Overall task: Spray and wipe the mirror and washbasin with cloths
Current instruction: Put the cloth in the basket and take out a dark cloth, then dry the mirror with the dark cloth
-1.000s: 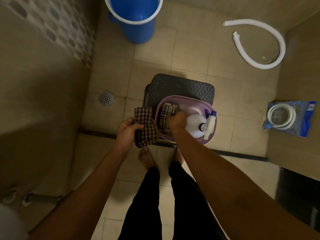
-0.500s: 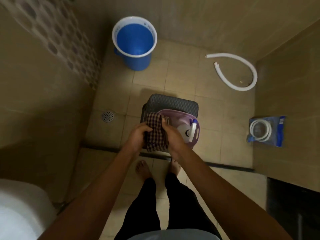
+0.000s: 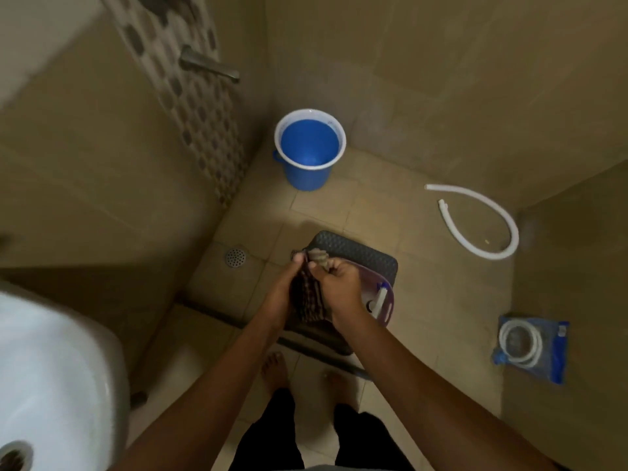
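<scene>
Right now I am holding the checked cloth [image 3: 308, 297] between both hands above the basket [image 3: 390, 302], left hand [image 3: 283, 287] and right hand [image 3: 339, 283] curling fingers around it, probably bunching it for wiping; the washbasin [image 3: 51, 375] is waiting at lower left.
</scene>
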